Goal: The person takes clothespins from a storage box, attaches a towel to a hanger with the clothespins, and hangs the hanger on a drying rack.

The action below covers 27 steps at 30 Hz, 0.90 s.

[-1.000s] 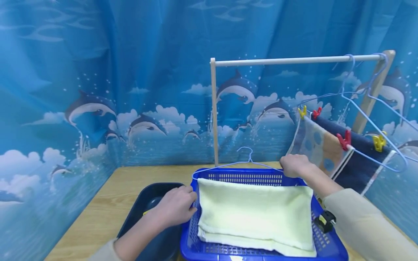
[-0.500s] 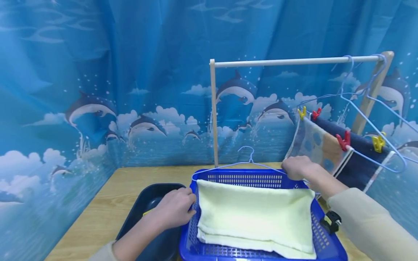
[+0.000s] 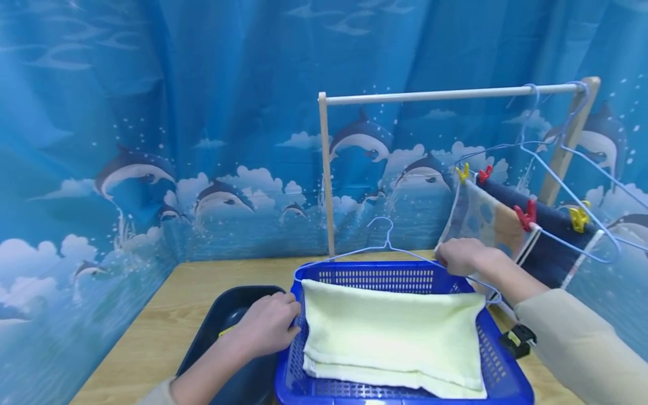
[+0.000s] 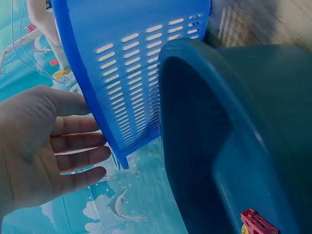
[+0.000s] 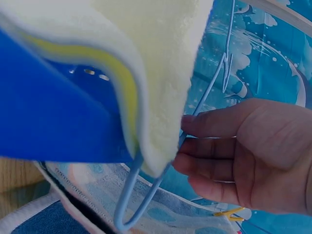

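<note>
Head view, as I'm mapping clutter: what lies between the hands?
Between left hand and right hand, the head view shows the pale towel, blue hanger and blue basket.

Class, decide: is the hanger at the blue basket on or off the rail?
Off: in the head view, the hook of this hanger stands free, below the rail.

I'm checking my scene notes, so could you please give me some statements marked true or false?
1. The right hand pinches the hanger beside the pale yellow cloth. True.
2. That cloth hangs on the rail. False: the cloth is down at the basket.
3. The basin stands right of the basket. False: the basin stands left of it.
4. Two other hangers hang from the rail. True.
5. The clips on the hung towels are red and yellow. True.
</note>
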Motion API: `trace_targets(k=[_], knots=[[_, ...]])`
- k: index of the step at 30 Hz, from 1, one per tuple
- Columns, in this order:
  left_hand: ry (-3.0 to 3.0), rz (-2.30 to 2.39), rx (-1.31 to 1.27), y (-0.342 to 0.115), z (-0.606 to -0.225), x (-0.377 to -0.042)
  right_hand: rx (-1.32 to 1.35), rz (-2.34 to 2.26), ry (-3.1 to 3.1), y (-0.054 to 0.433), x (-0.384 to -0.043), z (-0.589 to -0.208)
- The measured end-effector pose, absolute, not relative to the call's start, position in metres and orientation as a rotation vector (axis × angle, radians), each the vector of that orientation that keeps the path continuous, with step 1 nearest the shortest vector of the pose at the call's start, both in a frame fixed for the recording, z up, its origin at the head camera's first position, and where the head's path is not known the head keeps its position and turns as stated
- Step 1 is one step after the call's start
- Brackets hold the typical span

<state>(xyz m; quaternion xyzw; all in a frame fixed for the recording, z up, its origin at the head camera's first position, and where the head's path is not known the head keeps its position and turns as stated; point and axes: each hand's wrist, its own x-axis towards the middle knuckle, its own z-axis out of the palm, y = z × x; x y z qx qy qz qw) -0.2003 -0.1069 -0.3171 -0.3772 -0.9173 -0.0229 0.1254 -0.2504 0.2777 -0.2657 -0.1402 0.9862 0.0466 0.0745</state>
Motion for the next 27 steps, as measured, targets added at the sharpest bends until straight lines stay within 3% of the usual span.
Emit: trace_targets(k=[20, 27], knots=[[-2.630, -0.030, -1.079, -0.109, -0.320, -0.201, -0.777, 0.093, 3.124, 0.294, -0.227, -0.257], [-2.649, -0.010, -1.072, -0.108, -0.318, -0.200, -0.884, 0.313, 3.226, 0.293, -0.214, -0.261]])
